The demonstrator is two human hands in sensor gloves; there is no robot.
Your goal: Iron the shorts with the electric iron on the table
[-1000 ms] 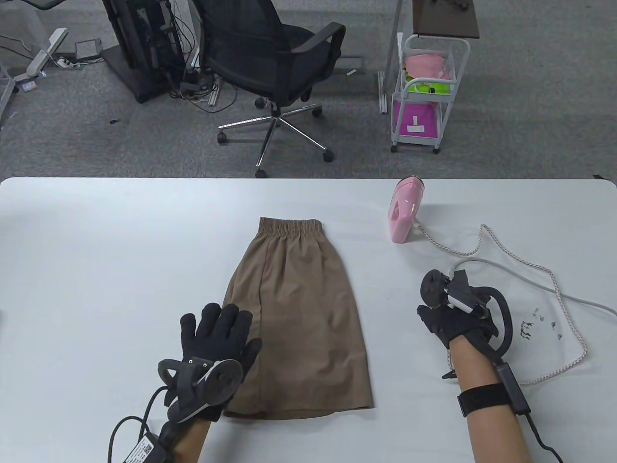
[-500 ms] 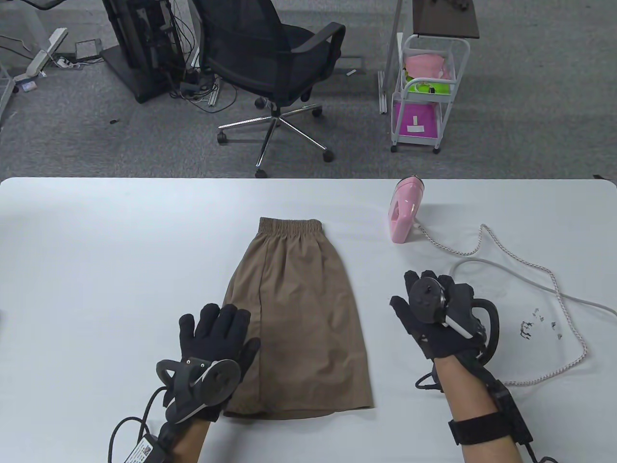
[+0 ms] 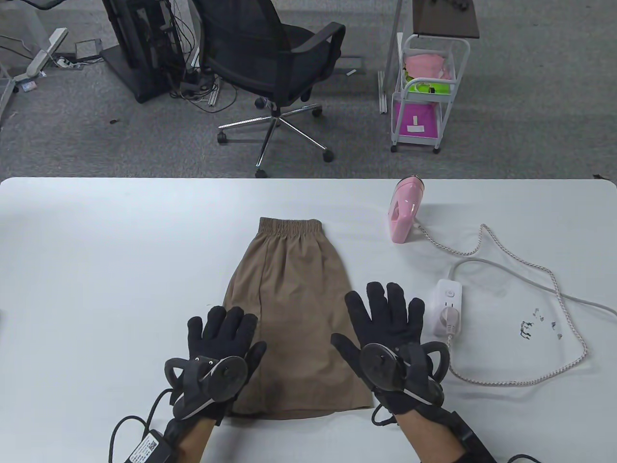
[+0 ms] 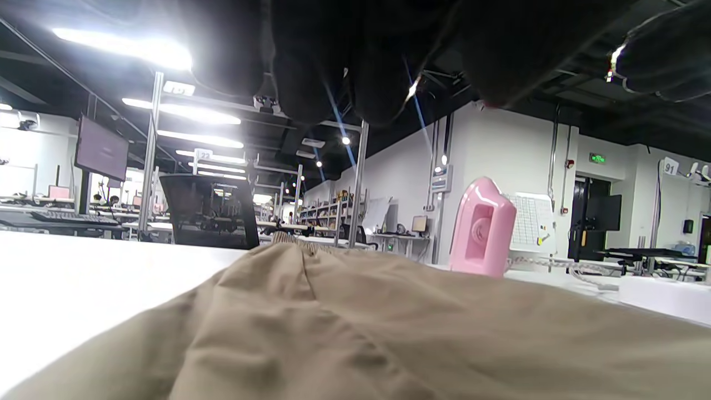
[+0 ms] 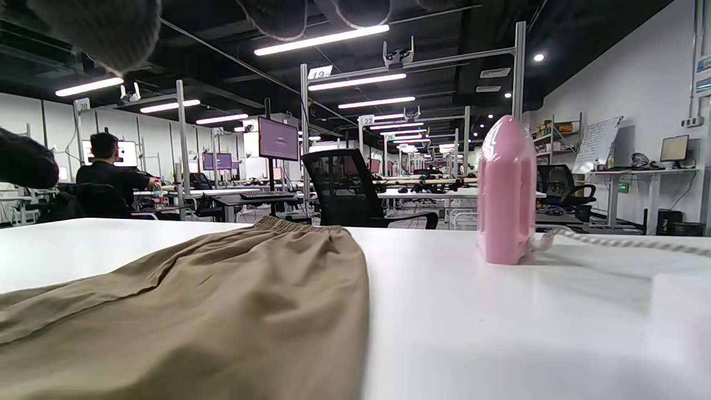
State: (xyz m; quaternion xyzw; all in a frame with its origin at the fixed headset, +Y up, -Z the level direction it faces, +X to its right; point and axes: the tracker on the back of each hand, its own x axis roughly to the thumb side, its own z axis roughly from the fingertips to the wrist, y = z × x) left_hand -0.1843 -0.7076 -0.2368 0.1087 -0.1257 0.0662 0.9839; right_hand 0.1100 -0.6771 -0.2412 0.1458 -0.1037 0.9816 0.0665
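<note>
The folded brown cotton shorts [image 3: 296,318] now lie under both spread-fingered hands: the right hand [image 3: 385,337] has left the white power strip [image 3: 448,307] and joined the left hand [image 3: 219,347] to smooth them before ironing.

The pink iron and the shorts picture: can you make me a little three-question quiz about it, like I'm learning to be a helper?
1. True or false: the pink iron stands upright on the table, touching the brown shorts.
2. Which hand is closer to the white power strip: the left hand or the right hand?
3. Fill in: the iron's braided cord ends in a plug pushed into the ______.

Key
1. False. It stands upright, but apart from the shorts, to their right.
2. The right hand, spread open at the shorts' right edge.
3. Power strip.
</note>
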